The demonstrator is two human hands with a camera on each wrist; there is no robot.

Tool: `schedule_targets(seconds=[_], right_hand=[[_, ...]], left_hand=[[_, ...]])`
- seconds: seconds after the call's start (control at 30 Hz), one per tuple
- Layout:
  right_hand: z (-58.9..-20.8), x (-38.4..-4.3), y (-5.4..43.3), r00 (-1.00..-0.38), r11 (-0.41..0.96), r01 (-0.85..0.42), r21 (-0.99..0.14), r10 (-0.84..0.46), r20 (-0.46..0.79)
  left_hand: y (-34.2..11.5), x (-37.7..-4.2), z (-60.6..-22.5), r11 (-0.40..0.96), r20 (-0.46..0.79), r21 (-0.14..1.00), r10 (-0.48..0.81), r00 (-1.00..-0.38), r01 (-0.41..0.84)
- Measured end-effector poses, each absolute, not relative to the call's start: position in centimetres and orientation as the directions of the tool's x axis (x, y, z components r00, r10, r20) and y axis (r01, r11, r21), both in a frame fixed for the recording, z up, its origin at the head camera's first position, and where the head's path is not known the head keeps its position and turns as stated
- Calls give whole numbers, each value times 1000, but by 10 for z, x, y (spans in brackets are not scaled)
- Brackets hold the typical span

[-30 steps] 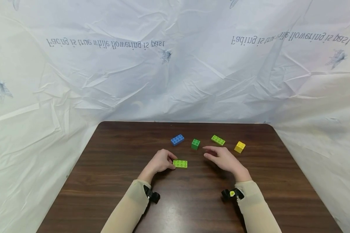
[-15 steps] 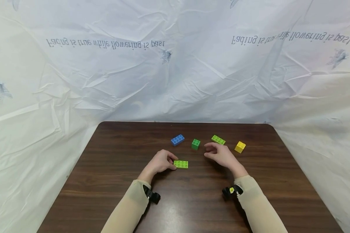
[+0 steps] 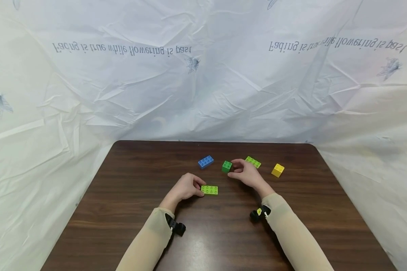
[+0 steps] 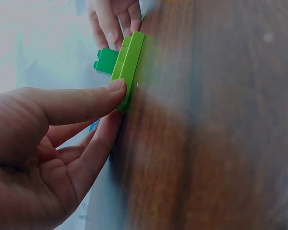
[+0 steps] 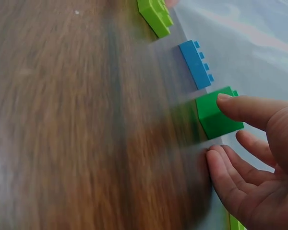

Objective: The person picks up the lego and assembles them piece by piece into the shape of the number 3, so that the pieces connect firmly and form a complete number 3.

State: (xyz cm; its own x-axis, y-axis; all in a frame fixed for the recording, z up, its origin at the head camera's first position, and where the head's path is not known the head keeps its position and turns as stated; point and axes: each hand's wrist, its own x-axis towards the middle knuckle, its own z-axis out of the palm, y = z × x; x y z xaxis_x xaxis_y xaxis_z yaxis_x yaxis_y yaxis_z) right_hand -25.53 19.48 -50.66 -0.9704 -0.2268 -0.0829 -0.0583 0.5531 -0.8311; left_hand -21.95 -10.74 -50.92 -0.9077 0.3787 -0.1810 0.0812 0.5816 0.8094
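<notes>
My left hand (image 3: pixel 186 187) pinches the left end of a lime-green eight-stud brick (image 3: pixel 209 190) between thumb and fingers, low at the tabletop. In the left wrist view the thumb lies along this lime brick (image 4: pixel 129 62). My right hand (image 3: pixel 247 173) is at the right side of a small dark green four-stud brick (image 3: pixel 227 166), thumb and fingers spread apart. Seen from the right wrist, the thumb overlaps the green brick (image 5: pixel 216 117), while the other fingers extend below it with a gap. A second lime brick (image 3: pixel 254 162) lies just behind the right hand, partly covered.
A blue eight-stud brick (image 3: pixel 205 162) lies left of the green one. To the right of the right hand is a yellow brick (image 3: pixel 278 170). The dark wooden table (image 3: pixel 139 165) ends at the back against a hanging white plastic sheet (image 3: pixel 196 94).
My right hand has moved left and slightly away from me, from beside the yellow brick to the green brick. The left hand has kept its hold on the lime brick.
</notes>
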Motion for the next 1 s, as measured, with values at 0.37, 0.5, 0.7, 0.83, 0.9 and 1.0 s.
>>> schedule_targets(seconds=[0.37,0.5,0.7,0.83,0.9,1.0], right_hand=[[-512,-261,183,-983,583,-30,-812,-165,-82],[-514,-261,180,-985,584,-29,-811,-157,-77],[-518,-266,176,-985,614,-43,-788,-157,-68],[-518,-267,174,-987,644,-41,-764,-145,-69],[-518,-267,174,-988,659,-41,-751,-141,-69],[-517,-265,173,-989,670,-37,-741,-133,-72]], left_hand=[[-107,-220,-510,585,-171,805,384,-907,97],[-108,-220,-510,590,-171,801,386,-907,100],[-111,-219,-509,592,-177,800,383,-907,93],[-111,-220,-509,586,-179,805,386,-905,91],[-110,-220,-509,585,-180,806,388,-904,91],[-109,-220,-509,583,-180,807,391,-903,92]])
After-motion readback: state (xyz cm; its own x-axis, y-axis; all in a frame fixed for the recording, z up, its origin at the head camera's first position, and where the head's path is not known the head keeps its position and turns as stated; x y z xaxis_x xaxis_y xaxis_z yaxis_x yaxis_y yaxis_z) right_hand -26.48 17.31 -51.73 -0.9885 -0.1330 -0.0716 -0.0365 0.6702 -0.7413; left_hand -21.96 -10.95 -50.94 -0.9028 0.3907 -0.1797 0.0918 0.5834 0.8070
